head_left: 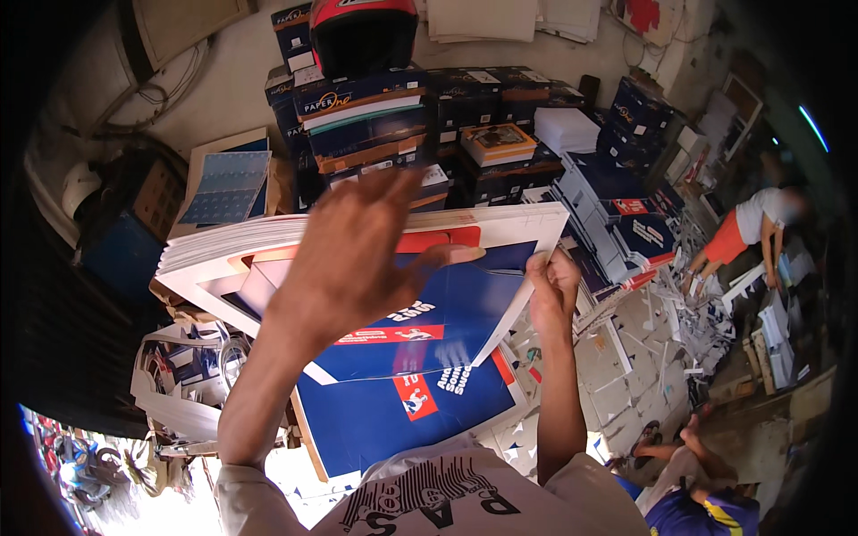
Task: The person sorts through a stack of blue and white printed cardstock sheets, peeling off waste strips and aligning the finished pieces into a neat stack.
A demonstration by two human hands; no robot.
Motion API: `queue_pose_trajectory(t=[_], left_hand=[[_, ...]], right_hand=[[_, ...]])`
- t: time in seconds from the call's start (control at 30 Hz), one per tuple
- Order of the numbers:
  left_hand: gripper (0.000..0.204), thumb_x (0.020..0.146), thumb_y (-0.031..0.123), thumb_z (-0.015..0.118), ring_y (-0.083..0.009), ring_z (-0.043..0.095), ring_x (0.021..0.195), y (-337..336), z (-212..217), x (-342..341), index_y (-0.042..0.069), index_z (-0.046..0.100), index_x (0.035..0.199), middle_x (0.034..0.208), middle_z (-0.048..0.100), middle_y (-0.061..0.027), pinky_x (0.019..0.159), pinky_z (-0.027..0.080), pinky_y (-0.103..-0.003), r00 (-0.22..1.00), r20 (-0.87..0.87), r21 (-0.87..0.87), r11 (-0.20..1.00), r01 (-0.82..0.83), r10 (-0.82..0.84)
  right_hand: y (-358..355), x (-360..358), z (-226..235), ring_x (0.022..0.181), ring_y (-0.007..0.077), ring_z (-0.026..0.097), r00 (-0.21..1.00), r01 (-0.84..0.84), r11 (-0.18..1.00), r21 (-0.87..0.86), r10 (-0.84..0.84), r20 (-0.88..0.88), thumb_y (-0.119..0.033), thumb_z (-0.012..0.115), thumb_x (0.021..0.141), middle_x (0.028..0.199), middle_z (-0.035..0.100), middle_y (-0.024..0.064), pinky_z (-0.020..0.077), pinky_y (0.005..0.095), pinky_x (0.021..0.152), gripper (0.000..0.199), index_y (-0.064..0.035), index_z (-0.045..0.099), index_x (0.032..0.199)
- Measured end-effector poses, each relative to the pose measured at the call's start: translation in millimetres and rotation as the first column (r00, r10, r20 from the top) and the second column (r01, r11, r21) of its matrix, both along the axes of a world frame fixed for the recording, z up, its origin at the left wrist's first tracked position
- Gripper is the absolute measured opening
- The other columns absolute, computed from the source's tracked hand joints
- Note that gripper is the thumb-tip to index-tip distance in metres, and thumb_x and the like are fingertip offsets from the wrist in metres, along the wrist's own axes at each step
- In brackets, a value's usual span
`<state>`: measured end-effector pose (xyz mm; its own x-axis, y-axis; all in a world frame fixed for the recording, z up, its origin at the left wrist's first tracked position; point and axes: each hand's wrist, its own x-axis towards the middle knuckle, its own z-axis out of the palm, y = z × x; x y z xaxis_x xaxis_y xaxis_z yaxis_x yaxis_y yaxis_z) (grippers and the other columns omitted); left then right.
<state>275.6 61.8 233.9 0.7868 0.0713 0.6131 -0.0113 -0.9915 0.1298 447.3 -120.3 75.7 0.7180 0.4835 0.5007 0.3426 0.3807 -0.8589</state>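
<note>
A thick stack of printed sheets, blue with red panels and white borders, is tilted up in front of my chest. My right hand grips its right edge, thumb on the printed face. Across the upper middle of the stack is my left hand, thumb stretched to the right and fingers extended toward the top edge. Motion blurs those fingertips, and the hand covers part of the print. Below the raised stack lies another blue printed sheet with the same kind of red panel.
Dark blue cartons are piled along the wall, with a red helmet on top. More printed stacks lie to the right. Paper offcuts litter the floor near a bending person. Another person sits at lower right.
</note>
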Motion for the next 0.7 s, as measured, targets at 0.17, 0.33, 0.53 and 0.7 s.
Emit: queue_pose_trajectory(t=[0.17,0.33,0.53,0.7], left_hand=[[0.022,0.079,0.010,0.071,-0.0374,0.068,0.077,-2,-11,9,0.002,0.068,0.100,0.088,0.071,-0.0178,0.071,0.053,-0.042,0.977,0.022,-0.160,0.964,0.214,-0.214],[0.016,0.086,0.011,0.072,-0.0272,0.071,0.078,-15,1,7,-0.002,0.068,0.093,0.093,0.071,-0.0138,0.077,0.055,-0.036,0.957,-0.252,-0.466,0.884,0.011,-0.145],[0.032,0.092,0.034,0.065,-0.0226,0.065,0.075,17,-6,32,0.003,0.070,0.092,0.080,0.067,-0.0111,0.072,0.051,-0.033,0.910,-0.413,-0.246,0.959,-0.140,0.027],[0.031,0.087,0.030,0.072,-0.0291,0.067,0.083,-10,32,39,0.001,0.067,0.096,0.087,0.068,-0.0129,0.078,0.050,-0.035,0.819,-0.549,-0.261,0.897,-0.357,0.166]], right_hand=[[0,-25,24,0.092,0.0107,0.058,0.999,0.031,0.999,0.012,-0.031,-0.018,-0.028,0.063,0.098,0.100,0.066,0.0067,0.0448,0.0267,0.084,0.037,0.0040,0.061,0.116],[2,-36,39,0.075,0.0092,0.060,0.979,0.067,0.988,-0.140,-0.093,-0.183,-0.038,0.059,0.099,0.088,0.065,0.0037,0.0484,0.0237,0.067,0.040,-0.0007,0.064,0.110],[11,-9,46,0.068,0.0084,0.057,0.867,-0.265,0.950,-0.166,0.160,-0.471,-0.046,0.061,0.095,0.081,0.064,0.0015,0.0477,0.0237,0.062,0.045,-0.0024,0.067,0.101],[-6,19,-25,0.089,0.0141,0.057,0.947,-0.138,0.916,-0.376,0.011,-0.322,-0.055,0.061,0.093,0.089,0.065,0.0066,0.0418,0.0274,0.086,0.057,0.0002,0.068,0.106]])
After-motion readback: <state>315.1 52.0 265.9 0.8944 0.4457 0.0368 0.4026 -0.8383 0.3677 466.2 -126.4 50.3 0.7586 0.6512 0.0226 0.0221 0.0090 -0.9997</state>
